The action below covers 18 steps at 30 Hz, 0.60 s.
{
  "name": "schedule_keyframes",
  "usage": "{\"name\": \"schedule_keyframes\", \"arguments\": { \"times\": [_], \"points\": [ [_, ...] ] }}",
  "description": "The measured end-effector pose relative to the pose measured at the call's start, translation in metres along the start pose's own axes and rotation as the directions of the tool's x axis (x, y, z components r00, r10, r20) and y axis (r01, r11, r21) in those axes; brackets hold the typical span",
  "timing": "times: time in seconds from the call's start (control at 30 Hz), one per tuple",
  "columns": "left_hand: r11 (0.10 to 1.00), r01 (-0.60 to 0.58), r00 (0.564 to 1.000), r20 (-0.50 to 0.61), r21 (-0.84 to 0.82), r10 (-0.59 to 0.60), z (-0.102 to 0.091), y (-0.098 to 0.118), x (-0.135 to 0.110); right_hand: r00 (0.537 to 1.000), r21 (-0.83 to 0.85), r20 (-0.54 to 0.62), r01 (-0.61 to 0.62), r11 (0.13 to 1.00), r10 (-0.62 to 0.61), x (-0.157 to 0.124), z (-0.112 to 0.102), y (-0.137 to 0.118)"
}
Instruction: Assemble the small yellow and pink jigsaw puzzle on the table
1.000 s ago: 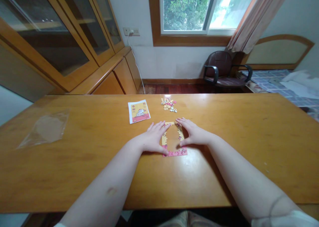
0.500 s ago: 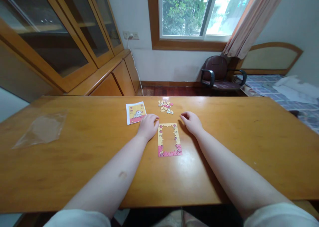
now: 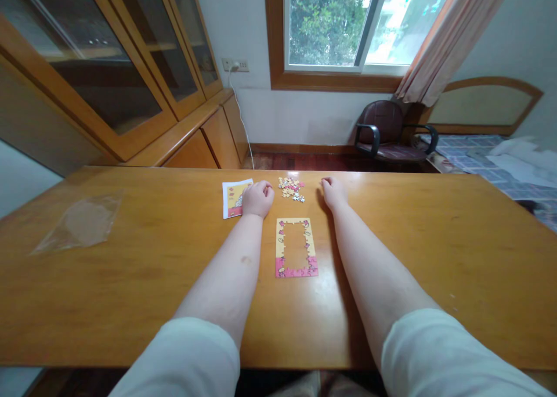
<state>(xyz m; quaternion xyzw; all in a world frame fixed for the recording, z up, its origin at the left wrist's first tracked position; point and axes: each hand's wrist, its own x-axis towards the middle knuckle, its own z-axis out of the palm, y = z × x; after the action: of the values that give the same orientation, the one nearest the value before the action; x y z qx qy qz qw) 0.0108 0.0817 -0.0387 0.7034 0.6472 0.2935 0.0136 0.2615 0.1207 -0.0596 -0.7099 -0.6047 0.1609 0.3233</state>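
Ahead of me on the table lies a jigsaw frame [image 3: 296, 272], its yellow and pink border pieces joined around a bare middle. Behind it sits a small heap of loose jigsaw pieces [image 3: 290, 188]. My left hand [image 3: 258, 198] is just left of the heap, fingers curled in, and covers the right part of the reference picture [image 3: 232, 198]. To the right of the heap, my right hand [image 3: 334, 192] rests low over the table with its fingers curled together. Whether either hand has anything inside its fingers is hidden.
A clear plastic bag [image 3: 85, 220] lies on the left of the wooden table [image 3: 174, 269]. Beyond the table stand a glass-doored cabinet [image 3: 143, 66] at left, a brown armchair [image 3: 383, 124] and a bed [image 3: 470, 159] at right.
Both hands have moved forward, away from me, to either side of the loose pieces. My left hand now covers more of the reference picture. The view has shifted slightly; the jigsaw frame looks unchanged.
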Motion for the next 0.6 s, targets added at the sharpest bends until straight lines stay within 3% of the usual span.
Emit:
{"name": "schedule_keyframes", "arguments": {
  "times": [0.1,0.2,0.27,0.4,0.5,0.6],
  "points": [
    [0.997,-0.007,1.000,0.005,-0.072,0.008,-0.001,-0.001,0.005,0.998,0.034,-0.007,0.059,0.998,-0.058,0.005,0.007,-0.001],
    [0.983,-0.084,0.996,0.002,-0.164,0.086,0.001,0.007,0.005,0.975,0.270,0.104,0.161,0.949,-0.195,0.004,0.017,-0.006],
    [0.968,-0.166,0.982,0.057,-0.188,0.180,0.005,0.016,0.004,0.944,0.363,0.153,0.222,0.905,-0.293,0.002,0.023,-0.012],
    [0.925,-0.290,0.916,0.210,-0.244,0.342,0.012,0.025,0.001,0.913,0.251,0.201,0.302,0.920,-0.355,-0.003,0.026,-0.019],
    [0.934,-0.276,0.896,0.292,-0.226,0.336,0.015,0.024,0.001,0.922,0.163,0.196,0.306,0.938,-0.335,-0.003,0.023,-0.021],
    [0.947,-0.275,0.880,0.354,-0.168,0.318,0.015,0.022,-0.001,0.963,0.094,0.148,0.212,0.973,-0.224,-0.001,0.020,-0.018]
  ]
}}
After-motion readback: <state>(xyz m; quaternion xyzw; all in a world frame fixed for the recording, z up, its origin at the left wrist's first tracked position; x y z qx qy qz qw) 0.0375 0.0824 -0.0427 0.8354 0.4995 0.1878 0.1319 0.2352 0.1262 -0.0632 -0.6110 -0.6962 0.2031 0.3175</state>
